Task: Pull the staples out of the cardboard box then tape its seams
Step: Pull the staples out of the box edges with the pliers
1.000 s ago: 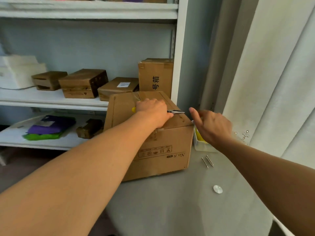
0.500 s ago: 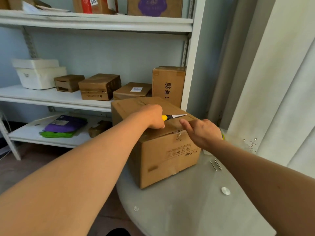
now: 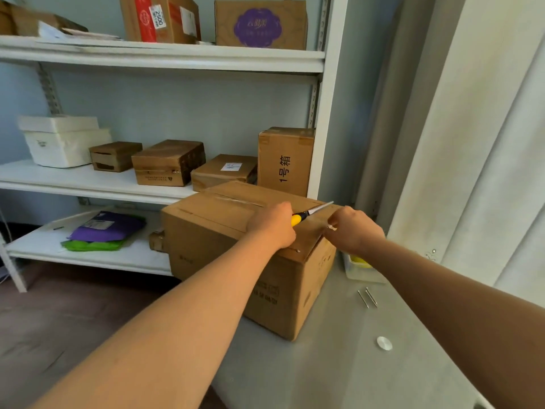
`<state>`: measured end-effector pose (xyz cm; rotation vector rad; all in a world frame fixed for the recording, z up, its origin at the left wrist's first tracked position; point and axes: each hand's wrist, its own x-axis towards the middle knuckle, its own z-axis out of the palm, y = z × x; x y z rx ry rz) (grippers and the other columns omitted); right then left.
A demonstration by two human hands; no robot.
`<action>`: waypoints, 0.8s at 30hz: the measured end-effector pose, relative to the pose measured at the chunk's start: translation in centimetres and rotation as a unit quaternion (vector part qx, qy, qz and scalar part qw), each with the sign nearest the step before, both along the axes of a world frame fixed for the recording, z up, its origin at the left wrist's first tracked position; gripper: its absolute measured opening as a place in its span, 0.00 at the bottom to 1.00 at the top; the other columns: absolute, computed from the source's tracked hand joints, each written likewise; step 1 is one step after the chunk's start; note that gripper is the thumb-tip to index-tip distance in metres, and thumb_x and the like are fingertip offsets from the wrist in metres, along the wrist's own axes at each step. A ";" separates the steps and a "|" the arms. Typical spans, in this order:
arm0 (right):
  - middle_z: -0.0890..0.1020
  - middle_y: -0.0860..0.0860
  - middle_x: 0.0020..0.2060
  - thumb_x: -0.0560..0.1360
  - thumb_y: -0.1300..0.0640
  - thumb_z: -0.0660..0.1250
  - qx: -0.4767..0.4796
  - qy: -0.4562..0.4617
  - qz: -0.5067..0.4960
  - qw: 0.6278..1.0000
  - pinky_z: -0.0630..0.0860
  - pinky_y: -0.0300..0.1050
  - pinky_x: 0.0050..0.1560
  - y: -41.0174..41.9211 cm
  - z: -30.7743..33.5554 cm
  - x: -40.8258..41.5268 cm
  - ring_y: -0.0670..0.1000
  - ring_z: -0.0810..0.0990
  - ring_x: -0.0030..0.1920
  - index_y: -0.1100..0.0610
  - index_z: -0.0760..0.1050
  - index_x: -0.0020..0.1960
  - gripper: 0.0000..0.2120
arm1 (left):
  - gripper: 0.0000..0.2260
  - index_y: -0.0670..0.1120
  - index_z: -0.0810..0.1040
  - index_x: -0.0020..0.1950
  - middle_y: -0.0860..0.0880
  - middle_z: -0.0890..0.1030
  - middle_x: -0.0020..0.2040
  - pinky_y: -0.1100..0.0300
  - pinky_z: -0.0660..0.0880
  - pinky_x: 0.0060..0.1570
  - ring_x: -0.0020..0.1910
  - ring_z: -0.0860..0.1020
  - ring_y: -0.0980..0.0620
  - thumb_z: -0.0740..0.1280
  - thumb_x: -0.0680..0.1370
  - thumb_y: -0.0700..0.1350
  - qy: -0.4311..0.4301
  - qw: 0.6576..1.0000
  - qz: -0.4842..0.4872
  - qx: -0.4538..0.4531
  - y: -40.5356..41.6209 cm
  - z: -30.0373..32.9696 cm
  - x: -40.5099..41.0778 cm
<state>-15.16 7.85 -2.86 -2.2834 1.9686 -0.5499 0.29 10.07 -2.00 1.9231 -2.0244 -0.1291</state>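
A: While the left hand (image 3: 272,224) gripped the pliers (image 3: 309,213), where did the box (image 3: 236,246) stand?

B: Item one, box: on the worktop (image 3: 339,364), near its left edge, in front of the shelf (image 3: 88,181). Top flaps down; clear tape lay along part of the top seam. One small metal point showed on the near flap corner, likely a staple (image 3: 298,251); too small to be sure.

A: And the hands?

B: Item two, left hand: curled round the yellow handle, resting on the box top, the nose of the tool pointing right, above the flap. Item three, right hand (image 3: 352,231): fingers curled, pinching something small and pale at the flap's right edge. Tape end or staple, I could not tell.

A: Loose stock?

B: Two nails (image 3: 367,297) and a white disc (image 3: 384,343) on the worktop, right of the box; a clear tub (image 3: 361,270) with something yellow in it, just beside the box.

A: Handling note for the step?

B: My judgement only: staple pulling looked under way, taping mostly ahead. Best to hold the flap flat with the right hand, set the nose low under the staple crown, and draw straight up along the legs, not sideways, lest the card tear. Keep the fingers clear of the tip.
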 end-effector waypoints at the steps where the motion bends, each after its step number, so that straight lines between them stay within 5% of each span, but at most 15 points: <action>1: 0.82 0.52 0.48 0.76 0.47 0.64 0.023 -0.030 0.021 0.999 0.80 0.47 0.49 0.0 0.4 -0.1 0.52 0.80 0.47 0.57 0.79 0.54 0.15 | 0.15 0.48 0.71 0.61 0.46 0.78 0.54 0.55 0.72 0.41 0.51 0.76 0.46 0.68 0.76 0.44 0.010 1.000 0.021 -0.013 0.1 -0.3 -0.7; 3: 0.82 0.52 0.49 0.75 0.44 0.67 0.113 -0.096 0.081 0.986 0.78 0.44 0.50 0.5 1.3 -0.2 0.51 0.80 0.50 0.57 0.79 0.56 0.18 | 0.13 0.47 0.71 0.60 0.46 0.78 0.53 0.55 0.72 0.40 0.51 0.77 0.45 0.67 0.76 0.45 0.011 0.999 0.030 -0.034 0.0 -0.7 -2.2; 7: 0.77 0.45 0.57 0.71 0.42 0.70 0.180 -0.069 0.127 0.973 0.70 0.46 0.62 2.2 1.8 -1.1 0.48 0.74 0.58 0.52 0.73 0.67 0.28 | 0.14 0.48 0.71 0.61 0.45 0.77 0.55 0.54 0.71 0.43 0.53 0.75 0.44 0.67 0.76 0.44 -0.023 1.000 -0.013 -0.016 -0.2 -0.1 -2.7; 11: 0.73 0.48 0.65 0.66 0.39 0.73 0.157 -0.080 0.124 0.977 0.67 0.48 0.65 3.3 0.8 -0.9 0.52 0.70 0.66 0.49 0.64 0.71 0.38 | 0.14 0.49 0.72 0.60 0.47 0.77 0.55 0.54 0.73 0.47 0.52 0.75 0.47 0.67 0.76 0.43 -0.045 0.997 -0.058 0.001 -0.4 0.1 -1.5; 16: 0.73 0.50 0.65 0.67 0.34 0.69 0.142 0.043 0.083 0.985 0.72 0.53 0.64 2.5 0.1 -1.0 0.55 0.72 0.65 0.49 0.64 0.72 0.38 | 0.13 0.49 0.72 0.60 0.46 0.76 0.57 0.51 0.75 0.51 0.53 0.75 0.46 0.67 0.76 0.44 -0.086 0.994 -0.069 0.003 -0.4 0.0 0.4; 20: 0.77 0.51 0.60 0.75 0.46 0.68 0.092 0.098 0.025 0.991 0.75 0.53 0.60 1.9 0.8 -2.4 0.55 0.76 0.58 0.52 0.70 0.68 0.24 | 0.16 0.48 0.72 0.59 0.47 0.77 0.56 0.49 0.76 0.51 0.53 0.76 0.46 0.67 0.76 0.54 -0.134 0.988 -0.078 -0.019 0.3 0.1 2.1; 24: 0.73 0.55 0.66 0.75 0.56 0.69 0.126 -0.015 0.030 0.991 0.71 0.49 0.62 1.5 0.9 -2.2 0.57 0.73 0.63 0.58 0.65 0.72 0.28 | 0.27 0.47 0.72 0.60 0.48 0.75 0.56 0.50 0.75 0.52 0.54 0.75 0.48 0.64 0.71 0.66 -0.187 0.976 -0.113 -0.020 1.1 -0.2 1.9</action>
